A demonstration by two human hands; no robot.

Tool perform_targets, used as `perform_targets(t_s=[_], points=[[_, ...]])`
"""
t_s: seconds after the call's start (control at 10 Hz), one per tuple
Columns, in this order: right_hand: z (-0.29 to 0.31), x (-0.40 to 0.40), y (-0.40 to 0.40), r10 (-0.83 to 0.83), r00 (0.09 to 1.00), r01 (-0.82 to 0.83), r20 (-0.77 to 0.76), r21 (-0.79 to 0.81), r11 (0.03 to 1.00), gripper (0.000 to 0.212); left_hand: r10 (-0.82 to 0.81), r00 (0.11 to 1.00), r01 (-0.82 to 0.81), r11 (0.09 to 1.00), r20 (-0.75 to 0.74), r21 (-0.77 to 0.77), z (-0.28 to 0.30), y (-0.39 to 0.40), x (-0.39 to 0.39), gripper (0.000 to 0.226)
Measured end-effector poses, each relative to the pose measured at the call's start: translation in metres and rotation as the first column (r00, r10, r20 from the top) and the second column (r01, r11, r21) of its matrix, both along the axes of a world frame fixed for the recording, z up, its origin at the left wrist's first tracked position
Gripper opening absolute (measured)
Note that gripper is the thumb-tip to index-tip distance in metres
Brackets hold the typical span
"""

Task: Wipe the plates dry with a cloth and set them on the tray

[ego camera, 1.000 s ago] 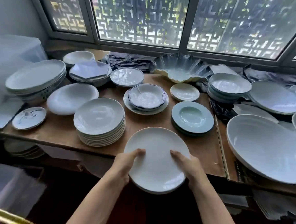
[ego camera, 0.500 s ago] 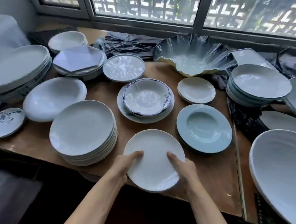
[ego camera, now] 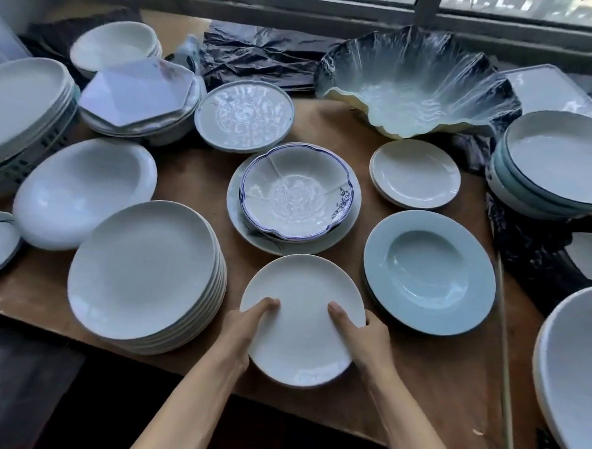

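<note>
Carried farther in over the tabletop point(ego camera: 427, 379) since the earlier frame, with the white plate point(ego camera: 301, 319) now mostly above the wood rather than hanging past the near edge; came closer to the crockery too, so everything loomed larger.

Head view: held level near the front edge, between the stack of white plates point(ego camera: 146, 271) on the left and the blue-green soup plate point(ego camera: 429, 276) on the right. Gripped on its left rim by the left hand point(ego camera: 239, 327), thumb curled onto the top face and fingers hidden beneath. Gripped likewise on the right rim by the right hand point(ego camera: 364, 334), thumb on top. Sat just near of the blue-rimmed bowl point(ego camera: 294, 193), itself resting on a larger plate. Could not tell whether the underside touched the wood. Saw no cloth and no tray anywhere in view.

Judged risky from here: crowded on three sides, so lowered or slid carelessly, could knock a rim against the stack or the soup plate and chip it. If still wet, could slip from thumb-only pressure on the smooth glaze.
</note>
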State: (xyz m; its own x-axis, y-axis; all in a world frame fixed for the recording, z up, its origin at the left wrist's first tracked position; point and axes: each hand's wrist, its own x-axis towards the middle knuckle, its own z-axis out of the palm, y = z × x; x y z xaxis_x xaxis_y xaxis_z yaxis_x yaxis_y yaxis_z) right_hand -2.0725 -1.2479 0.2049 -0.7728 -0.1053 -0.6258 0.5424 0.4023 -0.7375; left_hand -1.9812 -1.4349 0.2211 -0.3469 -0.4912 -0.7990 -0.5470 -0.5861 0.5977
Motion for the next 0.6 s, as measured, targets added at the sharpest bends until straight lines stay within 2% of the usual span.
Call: perform_targets(t_s=[0.3, 0.4, 0.5, 0.6], points=[[0.002, -0.005, -0.005, 0.099, 0.993, -0.09, -0.058, 0.146, 0.985, 0.061, -0.055, 0.998, 0.058, 0.991, 0.028, -0.12, -0.002, 0.002, 0.001, 0.039], [0.013, 0.002, -0.008, 0.136, 0.978, -0.106, -0.156, 0.187, 0.977, 0.062, -0.198, 0.977, 0.212, 0.918, 0.076, -0.334, 0.009, 0.002, 0.001, 0.049], [0.024, 0.007, -0.009, 0.164, 0.946, -0.109, -0.278, 0.205, 0.973, 0.059, -0.321, 0.936, 0.348, 0.788, 0.143, -0.507, 0.019, 0.0, 0.003, 0.049], [0.042, 0.014, -0.009, 0.164, 0.896, -0.08, -0.413, 0.213, 0.974, 0.056, -0.365, 0.921, 0.365, 0.682, 0.137, -0.634, 0.032, 0.0, 0.012, 0.049]])
